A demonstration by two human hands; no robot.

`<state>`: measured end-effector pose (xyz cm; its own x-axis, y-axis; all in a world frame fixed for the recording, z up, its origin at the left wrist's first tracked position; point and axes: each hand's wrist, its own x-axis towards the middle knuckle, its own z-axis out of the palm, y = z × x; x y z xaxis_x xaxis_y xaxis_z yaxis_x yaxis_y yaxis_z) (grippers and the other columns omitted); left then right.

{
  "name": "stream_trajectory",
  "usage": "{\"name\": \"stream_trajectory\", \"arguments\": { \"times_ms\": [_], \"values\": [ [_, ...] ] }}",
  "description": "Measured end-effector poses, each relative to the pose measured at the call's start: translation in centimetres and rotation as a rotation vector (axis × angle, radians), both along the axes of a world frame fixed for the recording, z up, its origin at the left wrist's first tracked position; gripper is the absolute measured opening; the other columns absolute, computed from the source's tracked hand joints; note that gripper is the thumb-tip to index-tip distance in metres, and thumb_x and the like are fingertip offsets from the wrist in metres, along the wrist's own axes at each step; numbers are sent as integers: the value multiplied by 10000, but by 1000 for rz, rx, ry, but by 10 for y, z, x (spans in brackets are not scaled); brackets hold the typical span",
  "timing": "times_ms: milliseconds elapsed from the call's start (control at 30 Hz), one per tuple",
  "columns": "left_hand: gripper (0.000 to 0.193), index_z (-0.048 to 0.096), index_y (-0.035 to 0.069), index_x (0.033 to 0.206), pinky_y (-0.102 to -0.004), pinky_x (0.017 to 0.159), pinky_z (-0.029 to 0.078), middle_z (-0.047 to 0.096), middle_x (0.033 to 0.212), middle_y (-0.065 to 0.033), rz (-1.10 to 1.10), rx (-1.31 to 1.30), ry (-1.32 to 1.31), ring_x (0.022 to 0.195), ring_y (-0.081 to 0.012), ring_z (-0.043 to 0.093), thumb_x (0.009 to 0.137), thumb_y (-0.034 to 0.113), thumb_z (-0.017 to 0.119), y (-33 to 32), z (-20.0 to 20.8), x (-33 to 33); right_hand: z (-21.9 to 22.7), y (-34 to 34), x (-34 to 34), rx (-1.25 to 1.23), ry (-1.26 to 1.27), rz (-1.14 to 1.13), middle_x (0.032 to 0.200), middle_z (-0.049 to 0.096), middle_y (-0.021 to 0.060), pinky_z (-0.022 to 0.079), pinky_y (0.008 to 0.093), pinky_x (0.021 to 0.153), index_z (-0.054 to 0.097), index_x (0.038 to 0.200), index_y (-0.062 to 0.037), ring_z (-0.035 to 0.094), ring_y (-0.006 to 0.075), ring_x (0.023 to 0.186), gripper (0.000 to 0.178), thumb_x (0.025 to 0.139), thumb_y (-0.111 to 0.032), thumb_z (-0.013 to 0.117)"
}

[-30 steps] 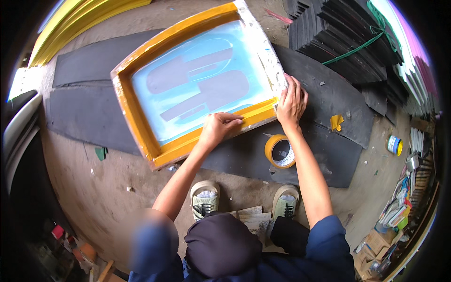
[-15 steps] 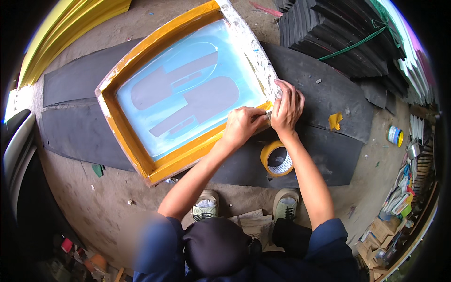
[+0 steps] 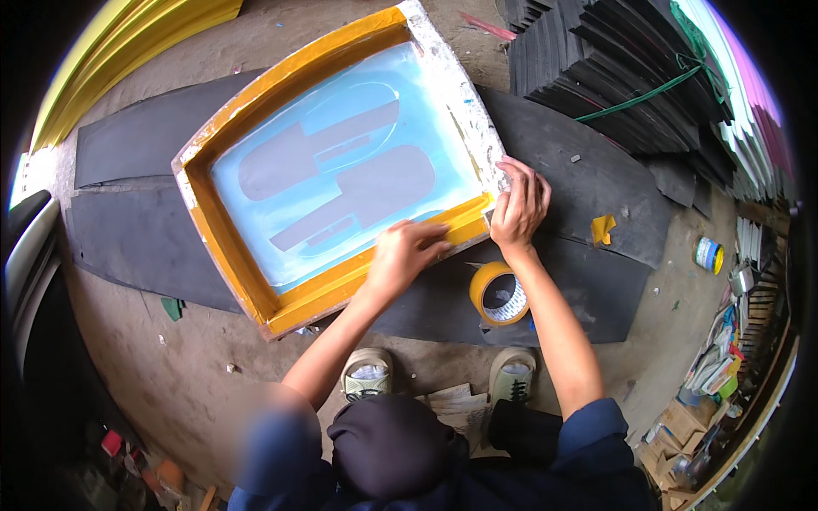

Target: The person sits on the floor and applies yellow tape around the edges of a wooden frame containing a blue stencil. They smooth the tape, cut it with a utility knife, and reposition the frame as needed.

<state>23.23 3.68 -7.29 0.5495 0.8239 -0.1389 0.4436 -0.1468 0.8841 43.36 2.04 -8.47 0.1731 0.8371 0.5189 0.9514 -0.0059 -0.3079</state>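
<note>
A screen-printing frame (image 3: 466, 102) lies tilted in front of me, with blue mesh (image 3: 290, 217) bearing grey sole-like shapes. Yellow-brown tape (image 3: 319, 294) covers three of its sides; the right side is bare and stained white. My left hand (image 3: 400, 257) rests over the taped near side, fingers stretched toward the right and slightly apart from the thumb. At the near right corner, my right hand (image 3: 520, 211) curls its fingers over the frame's edge. Below that hand, close to my right forearm, is a roll of yellow-brown tape (image 3: 483, 294).
Black foam sheets (image 3: 588, 285) lie under the frame. A tied stack of black sheets (image 3: 588, 68) stands at the far right, yellow sheets (image 3: 111, 68) at the far left. A tape scrap (image 3: 603, 228) and a small can (image 3: 709, 255) are to the right.
My left hand has moved left and toward me along the near side, away from the corner, and its fingers have loosened from a pinch. My right hand stays at the corner.
</note>
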Motion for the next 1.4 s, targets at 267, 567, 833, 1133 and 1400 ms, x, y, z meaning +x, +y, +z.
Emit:
{"name": "stream_trajectory", "arguments": {
  "times_ms": [267,567,833,1133,1400],
  "values": [
    [266,670,34,766,-350,622,509,670,778,-108,42,-96,54,690,-255,646,658,256,766,13,7,54,0,-3,5,-6,-16,-7,1076,600,36,350,380,920,606,942,-92,567,196,998,265,737,-81,440],
    [380,529,80,1109,-392,939,387,559,1139,-60,-166,382,332,1148,-223,482,790,249,647,-8,4,33,1,-3,2,-39,-2,6,1107,586,29,346,382,927,607,929,-112,551,192,1024,248,736,-87,454],
    [812,269,82,1411,-506,1130,33,286,1461,-67,129,510,720,1385,-216,181,773,472,588,-75,-8,-155,1,-3,1,-64,-49,-29,1126,563,-20,332,373,940,580,972,-163,510,169,1073,242,751,-110,494],
    [814,147,38,1438,-501,1120,25,80,1519,-128,434,477,787,1410,-258,39,839,427,537,-124,-9,-214,24,-23,-41,-390,-249,782,1181,500,91,327,439,991,444,1270,-79,455,260,1138,499,845,-319,545],
    [848,18,-17,1436,-551,1089,4,-23,1516,-176,922,223,463,1408,-284,-29,897,464,462,-124,19,-200,55,-30,-76,-529,-312,827,1112,545,155,396,390,955,485,1194,-16,486,303,1113,529,701,-54,672]
  ]
}}
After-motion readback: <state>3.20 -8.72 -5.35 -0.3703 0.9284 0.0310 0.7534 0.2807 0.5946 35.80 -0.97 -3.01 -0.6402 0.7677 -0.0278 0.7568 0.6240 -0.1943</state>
